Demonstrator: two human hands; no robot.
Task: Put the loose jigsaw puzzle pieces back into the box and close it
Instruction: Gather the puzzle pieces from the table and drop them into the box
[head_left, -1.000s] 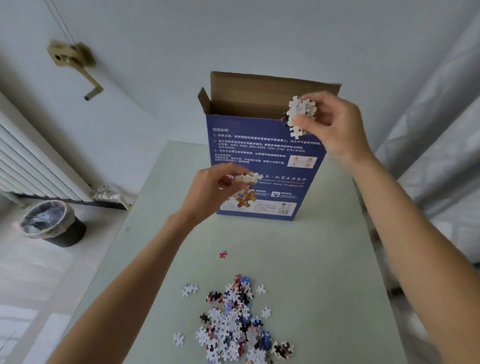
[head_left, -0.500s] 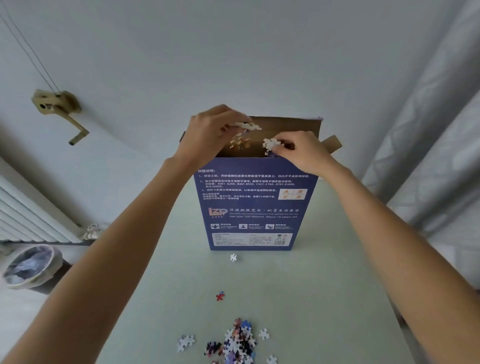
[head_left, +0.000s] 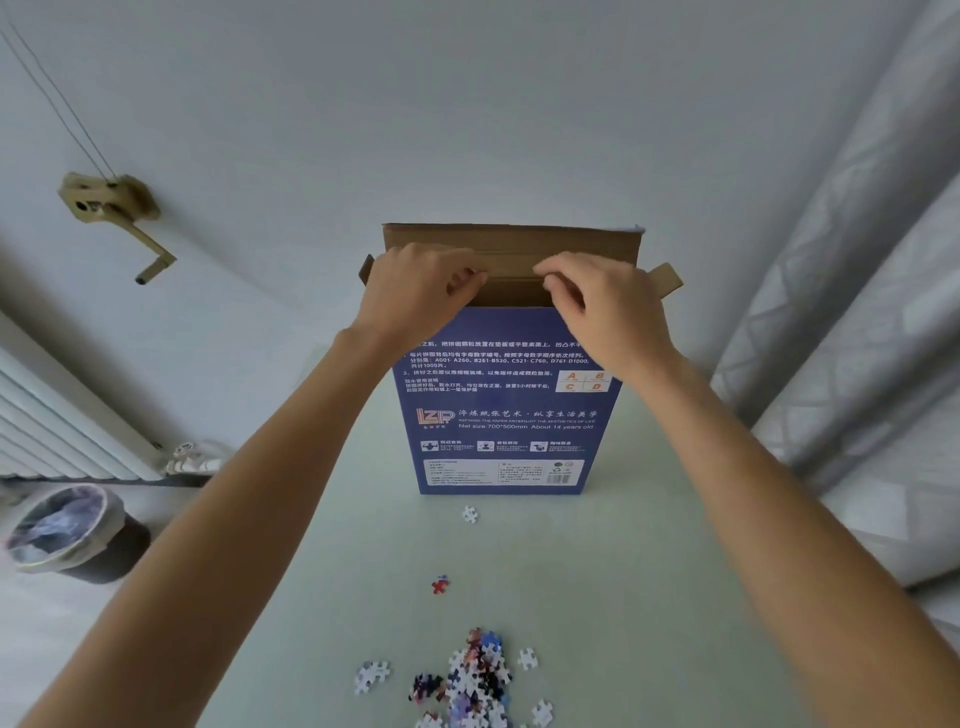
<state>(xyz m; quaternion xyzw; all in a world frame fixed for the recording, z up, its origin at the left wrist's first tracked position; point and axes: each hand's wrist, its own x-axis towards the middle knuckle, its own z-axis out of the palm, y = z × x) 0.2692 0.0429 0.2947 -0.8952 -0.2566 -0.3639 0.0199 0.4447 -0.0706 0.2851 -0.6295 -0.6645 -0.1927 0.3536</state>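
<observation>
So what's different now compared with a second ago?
Both hands went up to the open top of the box and let go of their puzzle pieces. Now the left hand and right hand sit at the mouth with no pieces showing. The box stands upright as before, flap up, and the pile of pieces on the table is unchanged.

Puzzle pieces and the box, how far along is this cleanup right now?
Partly done. In hand: the left hand and right hand are at the open top of the upright blue box, with no pieces visible in them. Left: the pile at the table's near edge, a white piece, a red piece, then closing the flaps.
</observation>
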